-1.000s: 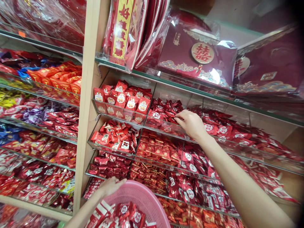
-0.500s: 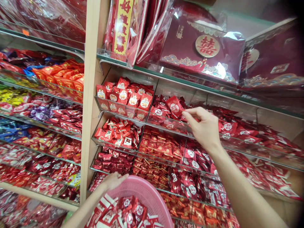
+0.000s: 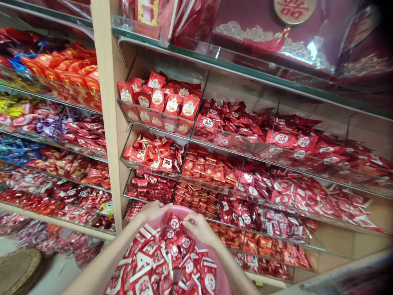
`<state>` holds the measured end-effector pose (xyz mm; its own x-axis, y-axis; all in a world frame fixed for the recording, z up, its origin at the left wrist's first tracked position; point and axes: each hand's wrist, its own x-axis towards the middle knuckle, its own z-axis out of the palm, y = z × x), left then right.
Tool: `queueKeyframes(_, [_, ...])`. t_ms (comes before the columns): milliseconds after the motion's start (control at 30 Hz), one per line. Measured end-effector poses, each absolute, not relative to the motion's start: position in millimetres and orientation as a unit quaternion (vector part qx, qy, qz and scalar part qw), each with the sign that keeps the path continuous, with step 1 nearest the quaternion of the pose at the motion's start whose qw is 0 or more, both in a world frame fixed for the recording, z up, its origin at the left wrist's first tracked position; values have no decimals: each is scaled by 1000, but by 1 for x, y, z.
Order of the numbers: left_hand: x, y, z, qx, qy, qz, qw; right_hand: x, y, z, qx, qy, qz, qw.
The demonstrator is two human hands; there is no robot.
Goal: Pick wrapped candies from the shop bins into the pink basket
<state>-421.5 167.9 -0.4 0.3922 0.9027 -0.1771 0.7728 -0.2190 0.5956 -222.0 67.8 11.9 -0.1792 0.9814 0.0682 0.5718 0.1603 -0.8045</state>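
Note:
A pink plastic basket (image 3: 225,268) full of small red-and-white candy packets (image 3: 159,262) is at the bottom middle. My left hand (image 3: 155,211) grips its far left rim, the fingertips partly hidden. Over the far right side of the basket is my right hand (image 3: 196,225), its fingers pinched on a red candy packet (image 3: 175,222) with a white round label. This packet hangs just above the heap or touches it; I cannot tell which.
Glass-fronted shelves ahead hold rows of red packets (image 3: 211,166). A wooden post (image 3: 106,123) divides them from further shelves of orange, blue and yellow packets. Large maroon bags (image 3: 245,24) stand on the glass shelf above. A round woven object (image 3: 20,268) lies at the lower left.
My right hand has moved down and left from the upper candy shelf to the basket, with the red packet still in its fingers. The view has tilted downward.

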Motion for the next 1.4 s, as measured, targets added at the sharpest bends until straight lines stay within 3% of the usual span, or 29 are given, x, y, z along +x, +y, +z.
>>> queueKeyframes(300, [-423,162,8,769,548,102,313,-233,85,-7,-579,-702,373,180])
queueKeyframes(467, [-427,162,3,761,560,108,308,-235,85,-8,-618,-701,304,186])
queueKeyframes(700, [-426,167,1,751,567,114,319,-226,74,35,-633,-729,196,171])
queueKeyframes(967, [-415,173,-1,764,557,109,307,-203,69,134,-604,-733,112,292])
queueKeyframes(1167, [-413,172,6,753,570,108,309,-189,65,247,-569,-707,-79,413])
queueKeyframes(1300, [-413,170,9,753,567,106,316,-184,86,294,-561,-677,-236,413])
queueKeyframes(1400, [-413,171,5,746,576,106,318,-181,109,312,-580,-665,-274,382])
